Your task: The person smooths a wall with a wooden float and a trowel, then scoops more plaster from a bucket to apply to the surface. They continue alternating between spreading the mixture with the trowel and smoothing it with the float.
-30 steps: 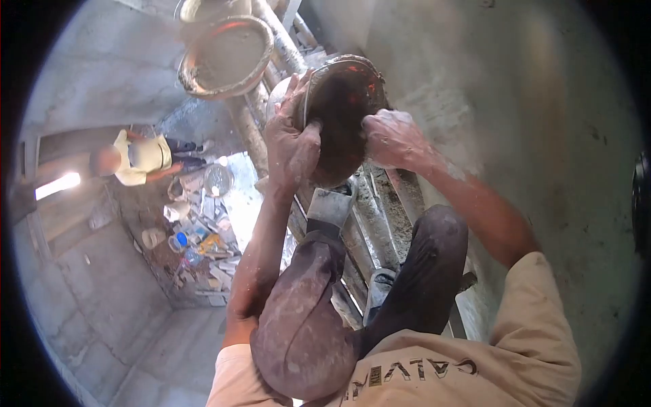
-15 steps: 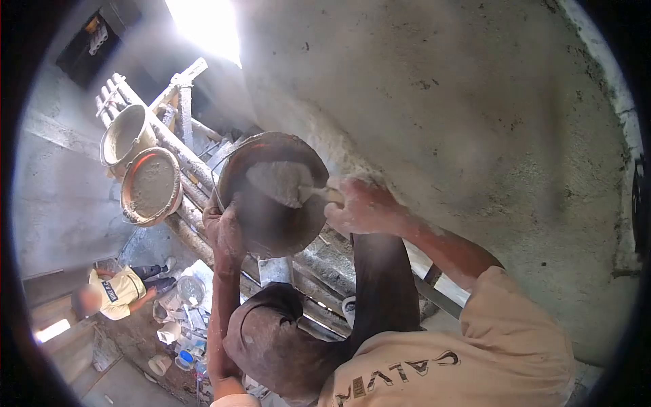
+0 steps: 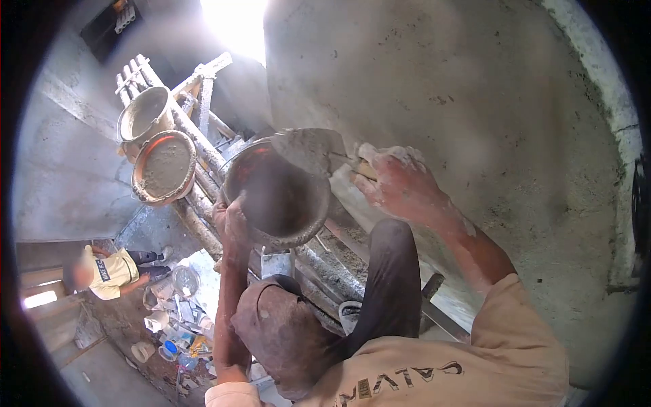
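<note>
My left hand (image 3: pixel 234 224) grips the near left rim of a round bucket (image 3: pixel 281 203), tilted so that its dark inside shows. My right hand (image 3: pixel 400 180) is closed around the wooden handle of a trowel (image 3: pixel 308 148). The trowel's blade, coated in grey mortar, lies over the bucket's upper right rim, close to the plastered wall (image 3: pixel 475 115). Both hands are smeared with mortar.
Two more buckets stand on the pole scaffold at the left, one holding mortar (image 3: pixel 166 166), the other (image 3: pixel 146 115) behind it. Scaffold poles (image 3: pixel 196 146) run beneath. Far below, another person (image 3: pixel 112 271) is near scattered containers (image 3: pixel 180 339). Bright light enters at the top.
My right hand has moved right and slightly up, lifting the trowel from inside the bucket to its upper rim. The whole view has shifted a little.
</note>
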`<state>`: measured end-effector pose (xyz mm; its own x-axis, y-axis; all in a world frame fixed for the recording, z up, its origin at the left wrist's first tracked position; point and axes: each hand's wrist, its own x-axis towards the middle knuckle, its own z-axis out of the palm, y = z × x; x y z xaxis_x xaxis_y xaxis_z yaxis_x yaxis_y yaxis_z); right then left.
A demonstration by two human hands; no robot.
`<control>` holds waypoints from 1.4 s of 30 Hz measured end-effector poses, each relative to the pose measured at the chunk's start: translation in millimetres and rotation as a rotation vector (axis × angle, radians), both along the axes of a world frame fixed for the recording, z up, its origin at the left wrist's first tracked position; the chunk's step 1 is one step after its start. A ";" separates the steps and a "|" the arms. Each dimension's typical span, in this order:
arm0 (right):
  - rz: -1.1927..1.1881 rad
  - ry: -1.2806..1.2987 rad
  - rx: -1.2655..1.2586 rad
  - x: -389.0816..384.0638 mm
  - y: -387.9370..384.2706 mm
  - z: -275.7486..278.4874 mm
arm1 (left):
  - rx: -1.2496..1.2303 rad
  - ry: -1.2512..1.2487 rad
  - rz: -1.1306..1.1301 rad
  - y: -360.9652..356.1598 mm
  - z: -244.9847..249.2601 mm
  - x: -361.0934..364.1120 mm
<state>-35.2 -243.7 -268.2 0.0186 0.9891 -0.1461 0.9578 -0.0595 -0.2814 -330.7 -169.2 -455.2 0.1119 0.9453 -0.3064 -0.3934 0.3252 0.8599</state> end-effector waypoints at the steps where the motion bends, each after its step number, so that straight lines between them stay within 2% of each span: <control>1: 0.049 -0.001 0.015 -4.1 12.1 -1.5 | -0.020 0.013 0.039 -0.7 -1.7 -4.2; 2: 0.094 0.003 0.027 -7.7 23.2 -3.7 | -0.016 0.038 0.078 -4.9 -2.3 -9.6; 5: 0.177 0.374 -0.087 -7.8 66.9 -12.2 | -0.006 0.091 0.184 -15.6 2.7 -26.2; 8: -0.002 0.752 -0.502 -2.1 113.6 -17.4 | -0.029 0.106 0.250 -26.7 -1.3 -48.3; 10: -0.193 1.060 -0.384 32.0 146.3 -54.3 | -0.051 0.114 0.255 -34.6 -3.9 -62.0; 12: -0.325 0.385 -0.123 62.3 177.4 -41.9 | -0.051 0.143 0.273 -38.3 -3.6 -70.1; 14: -0.314 0.808 0.117 96.9 176.5 -16.1 | -0.033 0.177 0.282 -32.8 2.2 -71.3; 17: -0.205 0.499 0.232 76.3 140.9 45.0 | 0.045 0.215 0.272 -15.6 24.1 -52.2; 18: -0.057 0.349 0.313 71.0 131.9 41.4 | 0.065 0.303 0.216 -5.0 30.5 -47.1; 20: 0.227 0.065 0.445 49.7 109.4 10.3 | 0.192 0.410 0.072 6.0 58.4 -35.5; 22: 0.326 -0.060 0.277 24.0 77.2 -26.8 | 0.453 0.421 -0.105 19.8 91.5 -22.9; 23: 0.369 -0.123 0.197 13.0 65.9 -41.5 | 0.606 0.410 -0.206 30.7 98.0 -18.3; 26: 0.320 -0.409 0.246 -30.5 54.9 -62.3 | 0.726 0.321 -0.352 57.1 114.8 11.1; 28: 0.359 -0.277 0.108 -35.9 50.6 -49.3 | 0.778 0.261 -0.397 59.8 138.2 40.8; 29: 0.387 -0.213 0.049 -35.2 51.7 -40.8 | 0.823 0.332 -0.402 57.3 152.7 50.4; 32: 0.307 -0.436 0.438 -30.1 48.9 -22.9 | 0.997 0.415 -0.465 63.6 176.7 69.0; 35: 0.201 -0.136 0.282 4.2 46.0 -31.1 | 1.056 0.258 -0.566 56.5 199.2 89.2; 38: 0.255 0.102 0.131 29.5 39.6 -58.3 | 0.948 0.255 -0.392 45.7 181.6 104.9; 40: 0.356 0.235 0.078 29.2 32.3 -76.5 | 0.868 0.269 -0.419 42.5 171.7 104.5; 42: 0.312 0.338 0.021 25.9 14.7 -80.9 | 0.835 0.274 -0.456 47.9 154.9 95.0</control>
